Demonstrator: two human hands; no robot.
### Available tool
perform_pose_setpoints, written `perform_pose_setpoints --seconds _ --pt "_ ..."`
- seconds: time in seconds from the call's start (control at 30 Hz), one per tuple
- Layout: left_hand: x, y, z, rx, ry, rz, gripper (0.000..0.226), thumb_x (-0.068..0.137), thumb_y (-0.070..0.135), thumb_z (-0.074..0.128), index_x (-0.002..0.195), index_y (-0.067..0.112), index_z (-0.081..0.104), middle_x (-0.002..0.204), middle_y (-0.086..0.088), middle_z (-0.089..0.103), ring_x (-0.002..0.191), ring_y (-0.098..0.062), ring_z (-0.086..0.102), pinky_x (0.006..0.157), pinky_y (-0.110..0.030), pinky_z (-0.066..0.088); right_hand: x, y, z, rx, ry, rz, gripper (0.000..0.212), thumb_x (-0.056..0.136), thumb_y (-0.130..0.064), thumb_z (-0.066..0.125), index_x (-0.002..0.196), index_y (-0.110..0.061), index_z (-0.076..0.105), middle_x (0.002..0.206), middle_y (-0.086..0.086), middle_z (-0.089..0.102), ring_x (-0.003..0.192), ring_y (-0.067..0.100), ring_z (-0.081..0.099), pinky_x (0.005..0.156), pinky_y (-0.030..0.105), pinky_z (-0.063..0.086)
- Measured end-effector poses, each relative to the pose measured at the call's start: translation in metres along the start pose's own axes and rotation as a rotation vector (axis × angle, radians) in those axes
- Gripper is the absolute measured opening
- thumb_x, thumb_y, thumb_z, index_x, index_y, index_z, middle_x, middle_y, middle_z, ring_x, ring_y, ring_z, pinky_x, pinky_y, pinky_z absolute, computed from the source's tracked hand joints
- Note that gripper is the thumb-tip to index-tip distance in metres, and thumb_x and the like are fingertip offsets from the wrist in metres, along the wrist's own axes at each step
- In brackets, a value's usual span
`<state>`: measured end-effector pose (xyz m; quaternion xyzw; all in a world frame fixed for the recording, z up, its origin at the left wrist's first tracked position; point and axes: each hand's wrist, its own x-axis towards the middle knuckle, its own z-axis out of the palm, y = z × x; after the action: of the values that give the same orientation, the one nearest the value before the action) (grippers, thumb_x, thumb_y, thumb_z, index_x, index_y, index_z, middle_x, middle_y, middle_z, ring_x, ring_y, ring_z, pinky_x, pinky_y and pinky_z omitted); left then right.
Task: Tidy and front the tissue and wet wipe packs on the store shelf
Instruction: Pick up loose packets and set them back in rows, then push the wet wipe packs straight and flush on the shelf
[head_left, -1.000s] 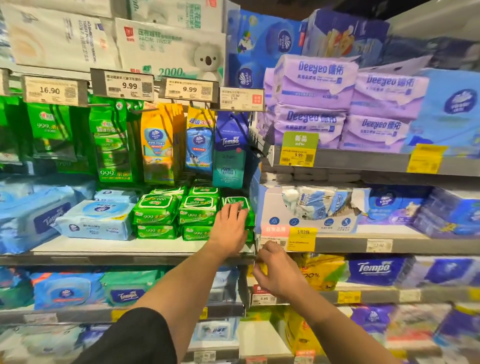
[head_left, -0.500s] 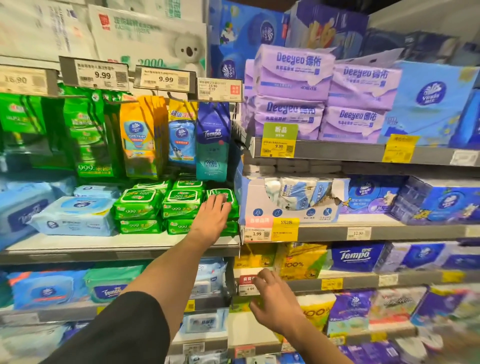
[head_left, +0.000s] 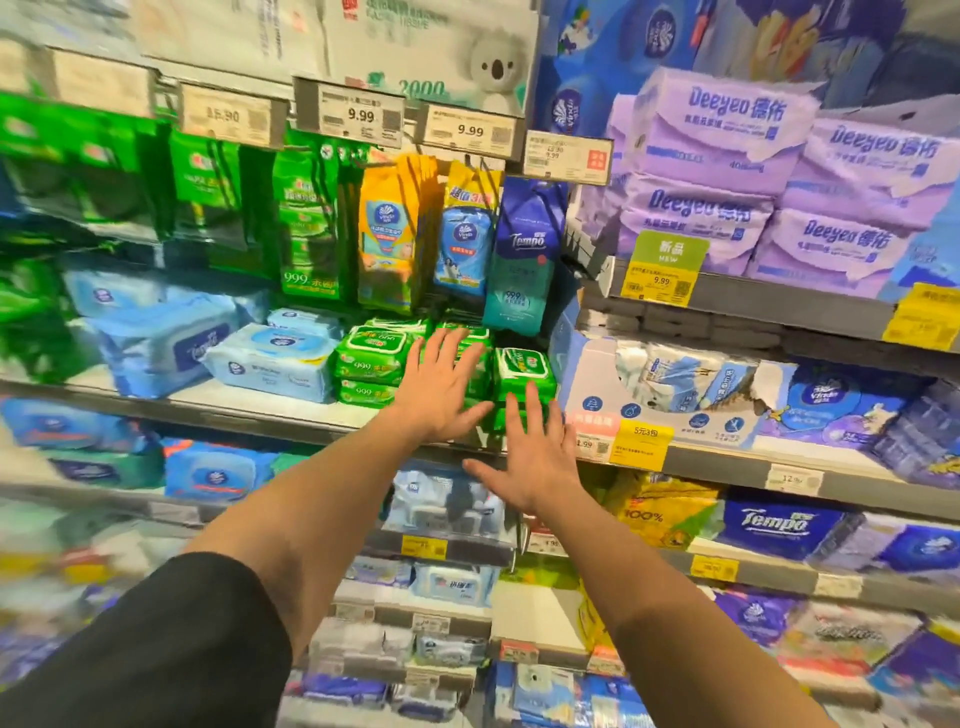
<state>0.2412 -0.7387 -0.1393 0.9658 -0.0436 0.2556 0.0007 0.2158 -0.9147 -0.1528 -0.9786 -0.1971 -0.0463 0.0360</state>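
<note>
On the store shelf (head_left: 270, 410), the green wet wipe packs (head_left: 371, 358) are stacked in roughly fronted columns, and fronting seems unfinished, since the left hand (head_left: 441, 387) and right hand (head_left: 530, 457) are laid against them with fingers spread.

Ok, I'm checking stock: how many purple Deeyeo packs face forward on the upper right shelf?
4 Deeyeo packs: top left, top right, lower left, lower right. Others may be hidden behind or beside them.
</note>
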Motion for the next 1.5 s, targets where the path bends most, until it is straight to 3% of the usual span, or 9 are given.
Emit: perform_pose_setpoints --seconds 0.2,0.37,0.67,0.83,0.97,1.07,1.2,1.33,1.5 --pt "-0.047 -0.092 -0.054 -0.066 -0.015 -0.175 0.083 0.084 0.075 0.039 0.153 0.034 0.017 0.164 -0.002 0.004 0.15 -0.028 -0.005 0.116 -0.06 0.005 0.006 -0.101 -0.029 0.045 0.049 -0.113 0.109 0.081 -0.083 0.039 0.156 -0.023 -0.014 0.162 -0.001 -0.026 0.15 0.037 -0.009 0.117 0.062 0.009" --pt "-0.127 -0.214 -0.111 -0.064 -0.045 -0.266 0.089 0.076 0.087 0.03 0.152 0.046 0.006 0.164 0.005 -0.008 0.149 -0.027 -0.017 0.112 -0.068 0.005 0.003 -0.235 -0.027 0.091 0.065 -0.135 0.108 0.081 -0.082 0.041 0.153 -0.03 -0.021 0.161 0.0 -0.027 0.15 0.039 -0.008 0.115 0.062 0.012" --pt "-0.267 -0.437 -0.184 -0.014 -0.202 -0.496 0.093 0.075 0.089 0.03 0.153 0.045 0.001 0.164 0.007 -0.01 0.149 -0.027 -0.016 0.113 -0.067 0.006 0.022 -0.498 -0.033 0.105 0.033 -0.332 0.108 0.081 -0.076 0.052 0.156 -0.028 -0.009 0.165 0.003 -0.014 0.15 0.038 0.001 0.118 0.057 0.017" --pt "-0.297 -0.533 -0.182 -0.018 -0.211 -0.528 0.096 0.075 0.088 0.034 0.153 0.042 0.003 0.164 0.007 -0.007 0.15 -0.024 -0.011 0.114 -0.063 0.009 0.061 -0.597 -0.018 0.084 0.028 -0.407 0.107 0.077 -0.072 0.063 0.156 -0.025 0.008 0.164 0.007 0.001 0.148 0.036 0.013 0.116 0.053 0.025" --pt "-0.304 -0.606 -0.172 0.017 -0.219 -0.534 0.117 0.054 0.098 0.021 0.153 0.039 0.006 0.164 0.004 -0.001 0.15 -0.025 -0.005 0.114 -0.061 0.014 0.121 -0.648 -0.005 0.06 0.011 -0.349 0.109 0.074 -0.068 0.068 0.155 -0.024 0.01 0.163 0.008 0.006 0.147 0.039 0.014 0.115 0.053 0.027" --pt "-0.304 -0.662 -0.168 0.075 -0.236 -0.516 0.115 0.051 0.091 0.017 0.153 0.036 0.014 0.163 0.001 0.006 0.15 -0.025 0.001 0.115 -0.058 0.018 0.164 -0.669 -0.001 0.047 0.008 -0.262 0.104 0.074 -0.059 0.074 0.153 -0.026 0.014 0.161 0.008 0.009 0.144 0.04 0.018 0.111 0.054 0.032" --pt "-0.286 -0.733 -0.171 0.071 -0.21 -0.504 0.111 0.059 0.09 0.034 0.152 0.031 0.018 0.162 0.0 0.009 0.149 -0.025 0.003 0.116 -0.056 0.018 0.207 -0.677 0.003 0.086 -0.096 -0.096 0.117 0.062 -0.065 0.08 0.153 -0.034 0.013 0.16 0.001 0.017 0.143 0.039 0.022 0.106 0.058 0.033" --pt "-0.27 -0.772 -0.167 0.048 -0.262 -0.45 0.105 0.07 0.08 0.056 0.154 0.031 0.014 0.162 0.0 0.006 0.149 -0.026 -0.001 0.115 -0.058 0.014 0.226 -0.686 0.003 0.037 -0.237 -0.118 0.104 0.058 -0.061 0.083 0.144 -0.03 0.035 0.144 0.001 0.051 0.13 0.028 0.05 0.101 0.045 0.045" --pt "-0.25 -0.8 -0.16 0.067 -0.314 -0.342 0.111 0.066 0.084 0.055 0.153 0.029 0.014 0.162 -0.003 0.008 0.148 -0.026 0.002 0.115 -0.059 0.016 0.232 -0.702 0.011 0.051 -0.095 -0.112 0.092 0.063 -0.054 0.08 0.142 -0.032 0.039 0.138 0.0 0.056 0.127 0.027 0.053 0.102 0.044 0.043"
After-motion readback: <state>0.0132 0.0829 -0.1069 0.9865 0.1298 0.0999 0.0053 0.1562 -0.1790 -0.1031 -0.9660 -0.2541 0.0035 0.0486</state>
